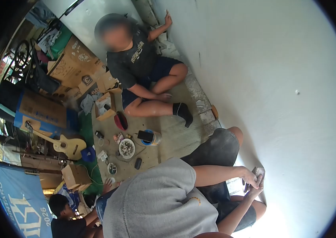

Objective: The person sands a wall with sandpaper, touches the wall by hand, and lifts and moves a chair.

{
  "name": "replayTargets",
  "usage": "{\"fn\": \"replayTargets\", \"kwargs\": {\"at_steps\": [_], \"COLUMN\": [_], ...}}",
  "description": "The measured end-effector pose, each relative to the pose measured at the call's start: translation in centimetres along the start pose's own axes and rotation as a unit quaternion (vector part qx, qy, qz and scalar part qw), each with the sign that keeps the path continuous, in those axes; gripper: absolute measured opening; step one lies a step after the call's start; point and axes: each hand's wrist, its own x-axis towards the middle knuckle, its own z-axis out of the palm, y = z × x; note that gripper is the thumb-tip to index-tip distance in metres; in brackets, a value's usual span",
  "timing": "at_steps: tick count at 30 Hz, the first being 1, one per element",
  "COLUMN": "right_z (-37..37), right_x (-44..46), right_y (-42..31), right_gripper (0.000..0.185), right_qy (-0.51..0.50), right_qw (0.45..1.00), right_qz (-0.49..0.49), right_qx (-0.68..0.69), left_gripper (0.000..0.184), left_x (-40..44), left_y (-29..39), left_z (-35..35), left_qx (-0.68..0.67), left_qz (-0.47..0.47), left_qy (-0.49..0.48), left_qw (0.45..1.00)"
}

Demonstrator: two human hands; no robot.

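Observation:
My left hand (250, 177) and my right hand (256, 191) meet in front of my bent legs, close to the white wall (295, 131). The fingers of both are closed and curled together. At their fingertips is a small greyish piece (259, 171), too small and too much covered to name. Pale dust seems to coat the left fingers. My grey shirt (156, 198) and dark shorts (215, 148) fill the lower middle of the view.
Opposite, a person (136, 67) sits cross-legged, one hand on the wall. Another person (66, 214) is at lower left. On the floor mat (176, 139) are a plate (126, 148), a phone on a tub (145, 136) and an open box (105, 106). A guitar (66, 146) and cartons stand left.

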Motion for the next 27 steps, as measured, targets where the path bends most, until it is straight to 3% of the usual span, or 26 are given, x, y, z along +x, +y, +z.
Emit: {"fn": "replayTargets", "kwargs": {"at_steps": [6, 11, 13, 15, 16, 17, 20, 22, 24, 26, 27], "right_z": [-0.7, -0.4, -0.9, -0.8, -0.2, 0.3, 0.5, 0.4, 0.8, 1.0, 1.1], "right_x": [0.3, 1.0, 1.3, 0.4, -1.0, -1.3, -1.7, -2.4, -2.6, -2.9, -3.4], "right_y": [0.7, 2.2, 3.3, 2.9, 0.3, -0.1, 0.0, -1.1, -0.9, -1.9, -3.5], "right_gripper": [0.025, 0.025, 0.026, 0.028, 0.028, 0.026, 0.022, 0.021, 0.023, 0.024, 0.026], "right_qy": [-0.040, -0.026, -0.011, -0.048, -0.054, -0.046, -0.003, -0.009, 0.019, 0.044, 0.026], "right_qw": [0.992, 0.999, 0.973, 0.985, 0.995, 0.988, 0.987, 0.996, 0.988, 0.984, 0.995], "right_qz": [0.037, 0.000, -0.201, -0.144, -0.045, -0.137, -0.140, -0.057, -0.111, -0.127, -0.075], "right_qx": [0.112, 0.033, -0.111, -0.085, -0.066, -0.048, -0.084, -0.063, -0.104, -0.116, -0.055], "left_gripper": [0.045, 0.044, 0.048, 0.049, 0.048, 0.046, 0.044, 0.047, 0.048, 0.044, 0.044], "left_x": [-1.2, -1.0, -0.3, -0.2, -0.5, -1.7, -1.3, -1.6, -1.5, -1.5, -1.8], "left_y": [0.5, 0.3, -0.8, -1.1, -1.1, 0.0, -0.6, 0.4, 1.0, 0.8, 0.9], "left_z": [-0.3, -0.2, -0.3, -0.7, -0.5, -0.4, -0.5, -0.1, -0.1, 0.2, 0.2], "left_qx": [-0.031, 0.000, -0.008, 0.002, -0.029, -0.014, -0.037, 0.015, 0.058, 0.009, 0.021], "left_qz": [0.024, 0.019, 0.051, 0.046, 0.036, 0.041, 0.031, -0.012, -0.045, 0.025, 0.023], "left_qy": [-0.056, -0.028, -0.028, -0.060, -0.048, -0.023, -0.049, -0.040, -0.051, -0.015, -0.031], "left_qw": [0.998, 0.999, 0.998, 0.997, 0.998, 0.999, 0.998, 0.999, 0.996, 1.000, 0.999]}}
